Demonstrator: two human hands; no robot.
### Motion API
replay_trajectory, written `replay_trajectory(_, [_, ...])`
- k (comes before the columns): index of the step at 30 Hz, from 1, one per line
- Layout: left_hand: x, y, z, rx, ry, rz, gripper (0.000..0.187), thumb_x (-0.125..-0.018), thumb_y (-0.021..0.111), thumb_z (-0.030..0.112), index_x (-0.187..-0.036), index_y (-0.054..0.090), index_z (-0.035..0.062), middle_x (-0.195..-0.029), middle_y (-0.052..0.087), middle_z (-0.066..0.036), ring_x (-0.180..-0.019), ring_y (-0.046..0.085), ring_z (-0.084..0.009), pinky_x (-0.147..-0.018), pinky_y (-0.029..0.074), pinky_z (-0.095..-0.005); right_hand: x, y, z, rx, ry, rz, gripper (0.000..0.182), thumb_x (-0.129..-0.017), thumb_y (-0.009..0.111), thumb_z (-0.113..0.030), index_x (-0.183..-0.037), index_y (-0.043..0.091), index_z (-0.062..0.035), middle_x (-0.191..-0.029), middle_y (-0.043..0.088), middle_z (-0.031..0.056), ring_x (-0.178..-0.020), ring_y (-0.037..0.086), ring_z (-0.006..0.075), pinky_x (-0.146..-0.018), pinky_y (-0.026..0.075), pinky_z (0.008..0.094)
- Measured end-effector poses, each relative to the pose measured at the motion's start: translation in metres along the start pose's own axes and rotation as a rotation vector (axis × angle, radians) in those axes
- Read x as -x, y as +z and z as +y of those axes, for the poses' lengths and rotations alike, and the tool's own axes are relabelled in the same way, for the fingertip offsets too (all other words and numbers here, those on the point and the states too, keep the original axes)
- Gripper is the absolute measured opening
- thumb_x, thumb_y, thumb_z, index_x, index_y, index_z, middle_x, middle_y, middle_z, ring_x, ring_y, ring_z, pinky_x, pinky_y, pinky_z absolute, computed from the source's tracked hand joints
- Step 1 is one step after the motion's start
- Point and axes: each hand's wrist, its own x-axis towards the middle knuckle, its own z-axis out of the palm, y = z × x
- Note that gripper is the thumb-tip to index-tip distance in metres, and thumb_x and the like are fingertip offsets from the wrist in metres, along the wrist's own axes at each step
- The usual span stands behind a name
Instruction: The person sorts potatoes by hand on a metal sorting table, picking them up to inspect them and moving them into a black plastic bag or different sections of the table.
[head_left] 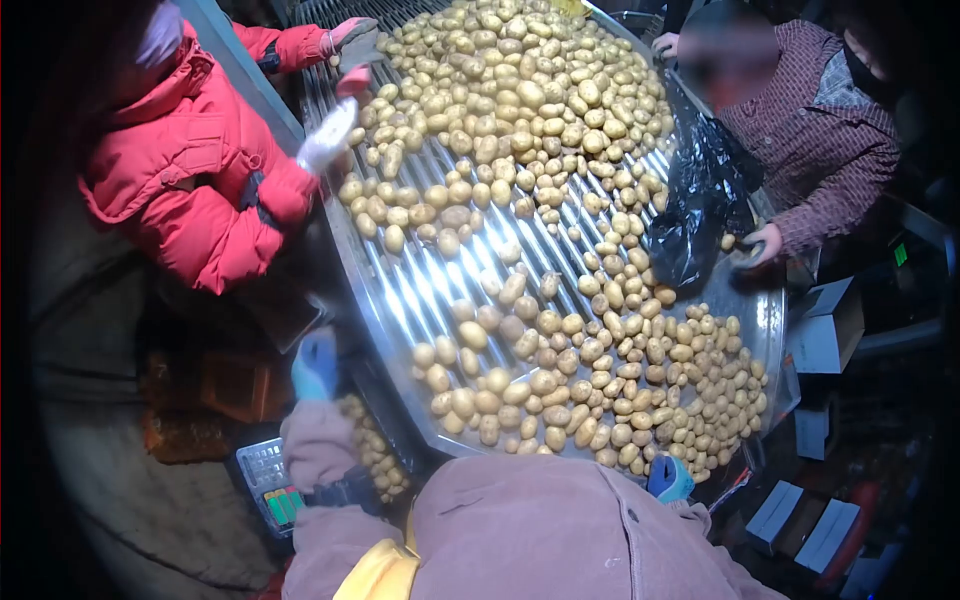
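Many potatoes (545,400) lie piled along the near end of a sloping metal table with slats (440,275). My left hand (316,365), in a light and dark blue glove, is out past the table's left side, its fingers blurred. Just below it, partly under my sleeve, is a container of potatoes (372,445). My right hand (670,478), also in a blue glove, is at the table's near edge, right by the lowest potatoes. Its fingers are largely hidden between the potatoes and my jacket.
At the left, a person in a red coat (190,150) reaches gloved hands over the slats. Across on the right, another person (810,130) is beside a black plastic bag (700,200). A scale (268,480) is at lower left; white boxes (825,325) stand right.
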Motion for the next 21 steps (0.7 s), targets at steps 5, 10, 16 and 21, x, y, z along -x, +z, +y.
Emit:
replay_trajectory(5, [-0.066,0.155,0.091,-0.142,0.358,-0.216,0.032,-0.090,0.067,0.024,-0.117,0.062,0.0068,-0.113,0.061,-0.011,-0.098,0.057,-0.0203,-0.084,0.047,-0.0327,0.002,-0.001,-0.003,0.005,-0.033,0.037,0.027,-0.092,0.060,-0.032,-0.081,0.066,-0.0079,-0.074,0.063,0.0161,-0.066,0.061,0.0342,-0.059,0.046,0.0454])
replay_trajectory(10, [-0.124,0.242,0.127,-0.856,0.333,-0.095,0.075,-0.084,0.051,0.067,-0.145,0.041,0.0240,-0.152,0.031,-0.021,-0.139,0.029,-0.0426,-0.111,0.026,-0.0532,0.002,0.003,0.004,0.005,-0.030,0.000,0.024,-0.090,0.059,-0.029,-0.077,0.064,-0.0098,-0.072,0.063,0.0143,-0.066,0.061,0.0341,-0.057,0.045,0.0471])
replay_trajectory(16, [-0.121,0.278,0.174,-1.000,0.134,-0.119,0.080,-0.081,0.049,0.074,-0.142,0.046,0.0214,-0.153,0.029,-0.018,-0.143,0.016,-0.0442,-0.114,0.017,-0.0598,-0.001,0.015,0.024,0.191,-0.111,-0.118,0.013,-0.084,0.063,-0.024,-0.082,0.068,-0.0119,-0.076,0.067,0.0102,-0.069,0.064,0.0306,-0.059,0.049,0.0443])
replay_trajectory(21, [-0.111,0.298,0.171,-1.079,0.153,-0.059,0.059,-0.086,0.049,0.065,-0.127,0.060,0.0235,-0.137,0.047,-0.012,-0.137,0.026,-0.0405,-0.104,0.026,-0.0621,0.004,-0.002,-0.004,-0.117,0.001,0.044,0.013,-0.079,0.069,-0.021,-0.088,0.071,-0.0135,-0.081,0.069,0.0091,-0.072,0.066,0.0285,-0.064,0.052,0.0410])
